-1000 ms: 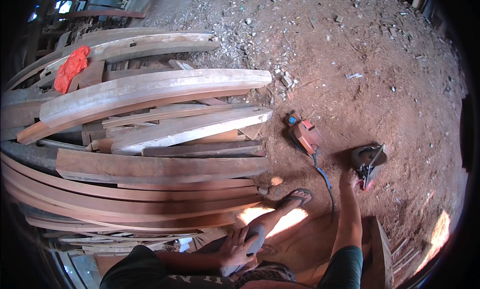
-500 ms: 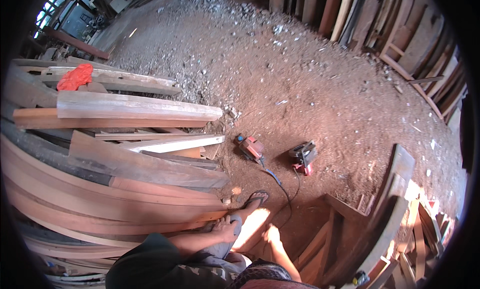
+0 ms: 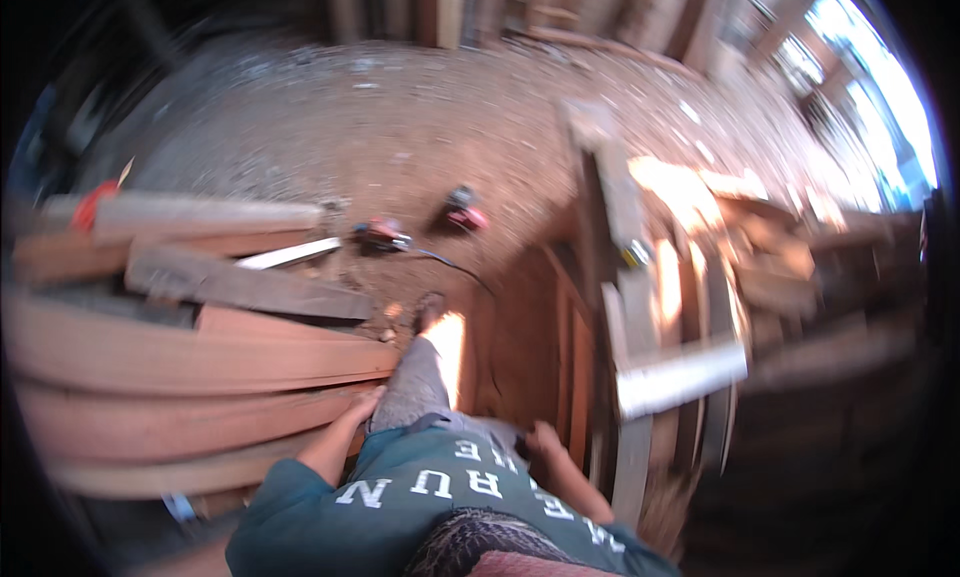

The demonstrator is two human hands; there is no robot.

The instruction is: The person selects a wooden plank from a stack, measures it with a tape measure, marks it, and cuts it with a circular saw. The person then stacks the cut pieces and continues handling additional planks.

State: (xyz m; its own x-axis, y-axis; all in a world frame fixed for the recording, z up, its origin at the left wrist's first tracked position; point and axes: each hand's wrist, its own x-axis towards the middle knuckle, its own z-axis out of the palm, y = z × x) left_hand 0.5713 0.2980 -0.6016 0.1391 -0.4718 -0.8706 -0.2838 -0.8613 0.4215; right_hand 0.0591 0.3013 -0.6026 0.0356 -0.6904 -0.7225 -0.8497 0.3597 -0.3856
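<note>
My left hand [image 3: 366, 404] is beside my left thigh, close to the ends of the stacked reddish boards [image 3: 200, 352]. Its fingers are too smeared to show whether they touch the wood. On the other side of my lap, my right hand [image 3: 543, 442] hangs near my right hip, its fingers curled and blurred; whether it grips anything cannot be made out. Out on the dirt floor lie a red power tool [image 3: 382, 235] with a blue-and-black cord [image 3: 455, 265] and a second red-and-black power tool [image 3: 465, 212].
Upright planks [image 3: 600, 182] stand to the right, with a small yellow-and-black object [image 3: 635, 254] on them and a pale board end [image 3: 680, 377] nearer me. A red cloth [image 3: 93, 205] lies on the left pile. More timber leans along the far wall.
My view has swung to the right, so the tools and left boards appear further left. My left hand has moved from my knee back along the thigh. My right hand is now nearer my hip.
</note>
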